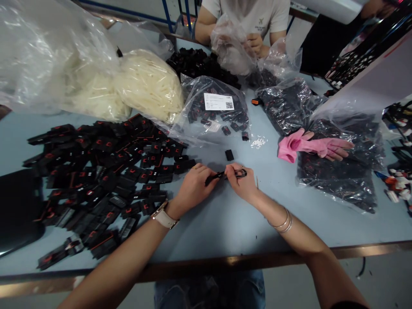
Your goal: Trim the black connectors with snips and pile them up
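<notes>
Near the table's middle, my left hand (pixel 196 185) is closed on a small black plastic piece (pixel 211 177), mostly covered by the fingers. My right hand (pixel 240 182) pinches a slim black tool with a looped end (pixel 241 173); its tip points at the piece, and I cannot tell whether they touch. Just beyond the hands lies a single black connector housing (pixel 229 155). Left of my left hand spreads a heap of black connector housings (pixel 106 180) with orange-red clips. Small white pieces (pixel 258 142) form a little pile further back on the right.
A labelled clear bag of black parts (pixel 212 113) lies ahead. Bags of cream-coloured parts (pixel 151 83) stand at back left. On the right, a pink glove (pixel 312 145) rests on bagged black parts (pixel 341 180). Across the table, another person (pixel 247 25) handles a plastic bag.
</notes>
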Tool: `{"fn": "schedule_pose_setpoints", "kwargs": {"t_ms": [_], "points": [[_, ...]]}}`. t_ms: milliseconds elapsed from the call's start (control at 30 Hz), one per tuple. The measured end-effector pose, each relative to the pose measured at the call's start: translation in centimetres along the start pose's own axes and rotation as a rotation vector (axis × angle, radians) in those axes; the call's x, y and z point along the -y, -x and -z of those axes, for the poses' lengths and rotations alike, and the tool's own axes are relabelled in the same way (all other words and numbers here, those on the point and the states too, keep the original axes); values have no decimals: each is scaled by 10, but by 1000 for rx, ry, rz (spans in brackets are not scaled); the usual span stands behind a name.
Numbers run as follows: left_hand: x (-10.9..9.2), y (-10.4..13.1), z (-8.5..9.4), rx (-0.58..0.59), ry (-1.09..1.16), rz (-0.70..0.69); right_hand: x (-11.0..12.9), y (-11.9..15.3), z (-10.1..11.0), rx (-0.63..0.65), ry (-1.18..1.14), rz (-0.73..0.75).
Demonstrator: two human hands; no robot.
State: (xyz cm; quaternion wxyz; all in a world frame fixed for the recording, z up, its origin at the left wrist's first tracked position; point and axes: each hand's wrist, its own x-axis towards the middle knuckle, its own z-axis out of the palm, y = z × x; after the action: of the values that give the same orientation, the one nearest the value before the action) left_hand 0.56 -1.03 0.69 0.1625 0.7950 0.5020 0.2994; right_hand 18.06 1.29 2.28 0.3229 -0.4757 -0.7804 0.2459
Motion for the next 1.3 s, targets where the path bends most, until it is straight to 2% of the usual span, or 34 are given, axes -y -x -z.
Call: {"fn": "schedule_pose_setpoints", "kwargs": {"t_ms": [167,367,933,1000,1100,1200,1300], "points": [[0,0,0,-6,4,-5,0,1,-1,-10,39,37],[-1,0,0,-37,0,-7,-3,4,1,-105,-61,28],[1,0,-1,-30,-17,-3,0,1,0,34,-76,20],[0,0,-1,-33,-23,1,-3,1,-1,-22,-162,-16],[-2,1,-2,-15,-64,-5,-10,1,1,-204,-319,-66],[-6,2,0,14,-151,-20,-14,-2,5,-366,-336,2],[-12,2,4,9,-206,-22,-15,-7,10,-430,-257,69]]}}
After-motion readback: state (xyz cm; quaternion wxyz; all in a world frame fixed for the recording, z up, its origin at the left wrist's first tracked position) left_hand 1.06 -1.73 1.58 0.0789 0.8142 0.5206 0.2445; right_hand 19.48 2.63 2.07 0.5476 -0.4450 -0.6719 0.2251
